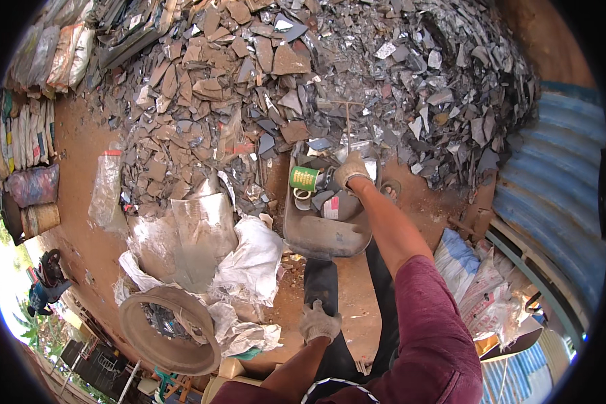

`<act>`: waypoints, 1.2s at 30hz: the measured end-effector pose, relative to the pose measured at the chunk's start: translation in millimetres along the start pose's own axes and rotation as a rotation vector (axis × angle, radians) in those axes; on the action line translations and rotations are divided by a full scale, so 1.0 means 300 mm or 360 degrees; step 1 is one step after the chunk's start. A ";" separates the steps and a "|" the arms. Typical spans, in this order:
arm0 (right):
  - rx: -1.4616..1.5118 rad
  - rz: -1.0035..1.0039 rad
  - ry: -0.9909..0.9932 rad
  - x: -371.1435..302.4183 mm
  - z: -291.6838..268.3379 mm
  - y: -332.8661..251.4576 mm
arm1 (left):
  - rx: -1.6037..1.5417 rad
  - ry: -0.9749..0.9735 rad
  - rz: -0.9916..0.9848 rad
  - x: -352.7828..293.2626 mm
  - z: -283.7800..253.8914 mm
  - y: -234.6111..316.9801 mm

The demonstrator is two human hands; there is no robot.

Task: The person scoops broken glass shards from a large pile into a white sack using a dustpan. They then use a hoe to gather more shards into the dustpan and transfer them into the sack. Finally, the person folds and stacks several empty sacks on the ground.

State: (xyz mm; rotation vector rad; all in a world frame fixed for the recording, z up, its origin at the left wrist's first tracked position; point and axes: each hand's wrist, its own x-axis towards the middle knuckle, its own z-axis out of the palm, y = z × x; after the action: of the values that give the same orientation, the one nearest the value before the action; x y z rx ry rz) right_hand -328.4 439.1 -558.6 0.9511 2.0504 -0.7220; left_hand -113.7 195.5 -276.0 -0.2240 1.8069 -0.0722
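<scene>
Item: left hand (pixel 321 322), gloved. At six o'clock from the tub's middle, it is resting on the trouser leg (pixel 321 283), probably bracing the leaning body; its grip is lying loose, holding nothing visible.

Item: tub (pixel 326 232), grey. It is sitting just beyond the knees, presumably keeping its contents within reach. Inside, a tape roll (pixel 302 198) is lying at nine o'clock, a green can (pixel 304 178) at ten, its cap end facing the glove; whether they are touching cannot be told.

Item: right hand (pixel 352 170), gloved, at one o'clock. Its grip is wrapping narrowly around the shaft of a T-headed tool (pixel 348 124), whose head is pointing to twelve, apparently for reach past the rim.

Edges and room: sacks (pixel 251 259) are crowding eight o'clock; a foot (pixel 391 190) is limiting two. The shard heap (pixel 289 60) is closing off twelve. Farther out, the earth floor (pixel 81 141) is offering room towards ten, while a blue corrugated sheet (pixel 552 158) is bounding half past two.
</scene>
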 end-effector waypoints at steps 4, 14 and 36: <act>0.0071 0.0056 -0.0049 -0.341 -0.105 -0.028 | -0.0016 -0.0029 -0.0112 -0.001 -0.021 -0.004; 0.0358 0.0229 -0.0113 -0.762 -0.029 0.128 | 0.0012 0.0030 -0.0093 0.017 -0.063 0.003; 0.0510 -0.0315 0.0295 0.082 -0.453 -0.708 | -0.0056 -0.0041 -0.0082 0.025 -0.047 -0.029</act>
State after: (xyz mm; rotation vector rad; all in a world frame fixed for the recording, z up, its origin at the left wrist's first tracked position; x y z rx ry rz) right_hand -563.8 428.0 -465.6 1.0318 2.2552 -1.1307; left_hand -128.0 184.5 -278.1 -0.2952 1.7777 -0.0740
